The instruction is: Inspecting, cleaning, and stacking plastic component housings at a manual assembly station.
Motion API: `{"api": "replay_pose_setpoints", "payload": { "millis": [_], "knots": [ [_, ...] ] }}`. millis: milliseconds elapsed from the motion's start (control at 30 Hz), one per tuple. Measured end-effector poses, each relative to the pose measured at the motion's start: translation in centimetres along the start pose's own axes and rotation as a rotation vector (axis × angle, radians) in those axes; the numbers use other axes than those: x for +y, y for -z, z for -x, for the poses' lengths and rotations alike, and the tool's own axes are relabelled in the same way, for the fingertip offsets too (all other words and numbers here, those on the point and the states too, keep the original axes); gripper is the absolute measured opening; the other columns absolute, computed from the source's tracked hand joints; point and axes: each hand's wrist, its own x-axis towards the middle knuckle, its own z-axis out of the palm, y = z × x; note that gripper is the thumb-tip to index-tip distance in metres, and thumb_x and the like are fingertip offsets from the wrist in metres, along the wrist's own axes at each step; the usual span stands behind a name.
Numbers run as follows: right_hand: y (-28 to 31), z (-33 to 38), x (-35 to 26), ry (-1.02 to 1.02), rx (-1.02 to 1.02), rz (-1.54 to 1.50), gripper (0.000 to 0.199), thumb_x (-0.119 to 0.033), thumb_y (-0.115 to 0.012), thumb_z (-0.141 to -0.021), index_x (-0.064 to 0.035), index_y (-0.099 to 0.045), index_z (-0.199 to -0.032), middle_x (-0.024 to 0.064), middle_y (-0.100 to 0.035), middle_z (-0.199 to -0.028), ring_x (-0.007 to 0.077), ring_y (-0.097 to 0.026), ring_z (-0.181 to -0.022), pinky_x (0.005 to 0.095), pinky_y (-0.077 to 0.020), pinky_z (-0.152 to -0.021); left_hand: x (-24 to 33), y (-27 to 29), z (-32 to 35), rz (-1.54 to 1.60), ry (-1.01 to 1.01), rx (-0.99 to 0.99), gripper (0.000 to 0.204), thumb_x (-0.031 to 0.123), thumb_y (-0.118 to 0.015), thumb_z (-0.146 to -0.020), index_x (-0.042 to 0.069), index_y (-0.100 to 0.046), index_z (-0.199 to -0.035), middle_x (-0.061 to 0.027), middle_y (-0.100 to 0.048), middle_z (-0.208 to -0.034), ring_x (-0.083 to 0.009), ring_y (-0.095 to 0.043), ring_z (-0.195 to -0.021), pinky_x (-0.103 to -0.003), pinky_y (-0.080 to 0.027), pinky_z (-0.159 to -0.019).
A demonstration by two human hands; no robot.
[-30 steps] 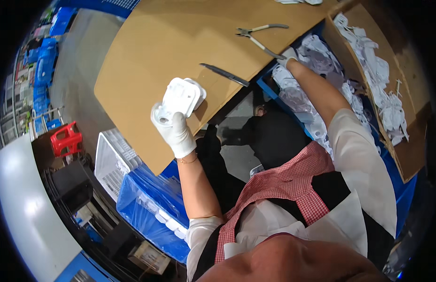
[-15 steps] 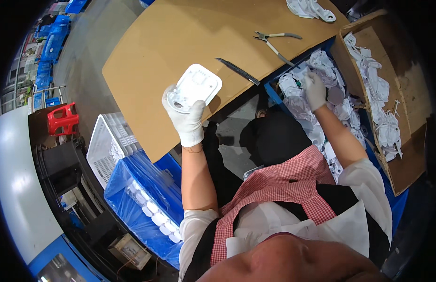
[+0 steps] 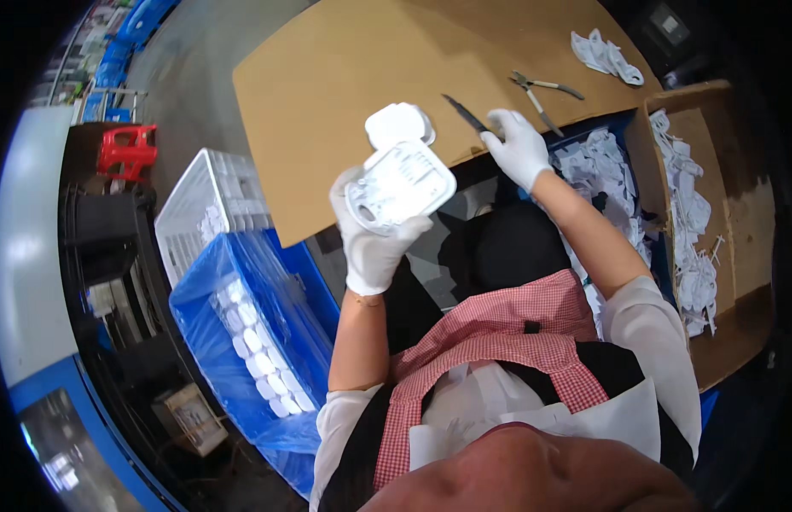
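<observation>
Left hand: my gloved left hand (image 3: 374,247) grips the white plastic part (image 3: 410,177) by its near end, thumb on one side and fingers on the other, as it did a moment ago.
White plastic part: held up near the table edge, tilted, ribbed inner face toward me, the rounded hole close to my fingers; it looks clear of the table (image 3: 336,94).
Right hand: this is the big change. My gloved right hand (image 3: 521,152) was down among the pieces in the blue crate (image 3: 623,128) and has come up to the table edge, well apart from the left.
Knife: the dark knife (image 3: 463,112) lay untouched half a second ago; now my right thumb and fingers are at its near end. I cannot tell whether they have closed on it.
Stack: a small stack of white parts (image 3: 397,125) shows on the table just beyond the held one, which hid it from view half a second ago.
Pliers: they lie on the table, handles spread, near my right hand, not in use.
Lined bin: the bag-lined blue bin (image 3: 212,294) to my left has white parts in rows.
What it means: I judge that the right hand's work has shifted from the crate to the knife, while the left simply keeps the part steady.
</observation>
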Motion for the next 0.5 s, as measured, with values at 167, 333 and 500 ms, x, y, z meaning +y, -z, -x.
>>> {"api": "replay_pose_setpoints", "payload": {
  "millis": [167,333,500],
  "knots": [
    [-1.7,-3.3,-1.5,-0.139,-0.251,0.383,0.028,-0.019,-0.056,-0.083,-0.0069,-0.056,-0.109,0.0183,-0.058,-0.112,0.0365,-0.056,-0.106,0.0453,-0.0455,-0.089,0.2,0.0,2.2,-0.028,-0.022,-0.015,0.097,0.006,-0.088,-0.052,0.006,-0.028,-0.128,-0.0109,-0.045,-0.120,-0.0214,-0.049,-0.113,-0.033,-0.047,-0.094],
    [-3.1,-3.9,-0.7,-0.144,-0.244,0.443,0.028,-0.012,-0.049,-0.082,-0.0039,-0.056,-0.108,0.0216,-0.058,-0.111,0.0387,-0.056,-0.105,0.0451,-0.0457,-0.089,0.9,0.7,2.9,0.072,-0.028,0.002,0.099,0.009,-0.090,-0.052,0.007,-0.026,-0.128,-0.0116,-0.044,-0.121,-0.0218,-0.050,-0.114,-0.035,-0.048,-0.094],
    [-2.3,-2.1,1.2,0.045,0.033,0.141,0.030,-0.011,-0.048,-0.080,-0.0021,-0.053,-0.109,0.0200,-0.059,-0.100,0.0360,-0.059,-0.092,0.0437,-0.0459,-0.082,1.5,0.9,2.7,0.191,-0.022,0.000,0.099,0.006,-0.089,-0.052,0.007,-0.025,-0.127,-0.0121,-0.044,-0.120,-0.0226,-0.051,-0.115,-0.035,-0.049,-0.093]
  ]
}}
